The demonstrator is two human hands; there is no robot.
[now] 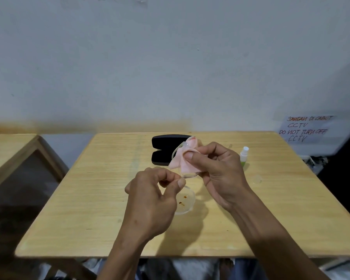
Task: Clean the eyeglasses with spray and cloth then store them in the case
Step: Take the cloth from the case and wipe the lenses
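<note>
Eyeglasses (185, 199), clear frame, held above table (89, 199). Left hand (152, 197) pinches frame at bridge. Right hand (214, 170) pinches pink cloth (180, 160) over far lens. Case (164, 148) open behind; spray bottle (244, 155) right.

A light wooden table (101, 199) stands against a wall. An open black case (166, 149) lies toward its far edge near the middle, and a small spray bottle (244, 156) with a white cap stands well to the right of it. A second wooden table (10, 146) sits apart at the left.
</note>
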